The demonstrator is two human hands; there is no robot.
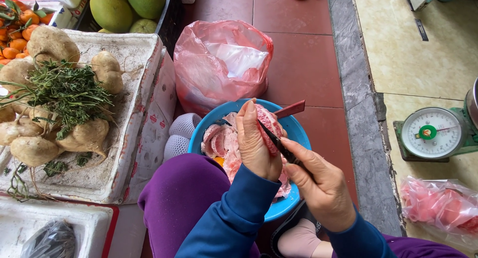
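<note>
My left hand [254, 143] is curled around a pink pomelo segment [269, 123] at the centre of the frame, just above the blue bowl [298, 133] of peeled pieces that rests on my lap, while my right hand [323, 186] is closed on the handle of a dark knife [276, 141] whose blade lies against the segment. A pink plastic bag [219, 64] sits on the red tiled floor [303, 64] just above the bowl (open at the top), a tray of pale root vegetables [55, 118] fills the left of the frame, and a weighing scale [433, 133] stands at the right edge.

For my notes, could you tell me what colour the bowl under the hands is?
The bowl is bright blue, seen in the head view.
</note>
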